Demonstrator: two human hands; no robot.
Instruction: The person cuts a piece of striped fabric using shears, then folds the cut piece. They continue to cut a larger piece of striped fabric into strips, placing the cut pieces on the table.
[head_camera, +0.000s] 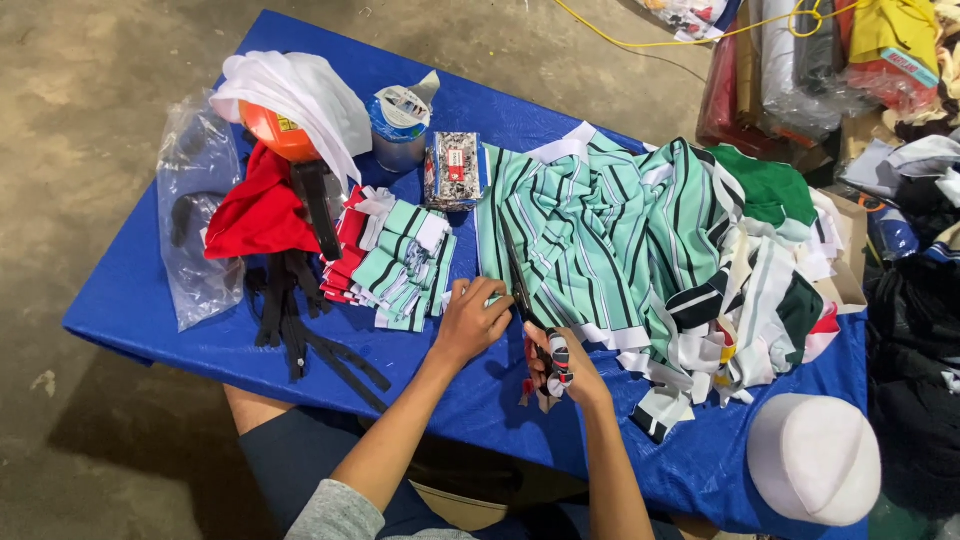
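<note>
My right hand (568, 368) grips the handles of a pair of scissors (522, 290), whose dark blades point away from me along the near left edge of a mint green striped fabric (600, 235). My left hand (470, 318) pinches that fabric's edge just left of the blades. A stack of cut striped pieces (405, 262), green and red, lies to the left of my left hand on the blue table (160, 300).
Black straps (300, 335), a red cloth (262, 212), a clear plastic bag (198, 215), an orange object under white cloth (290, 100), a tape roll (398, 118) and a small packet (452, 168) lie at the left. A white cap (812, 458) sits near right. Piled fabrics stand beyond the table's right side.
</note>
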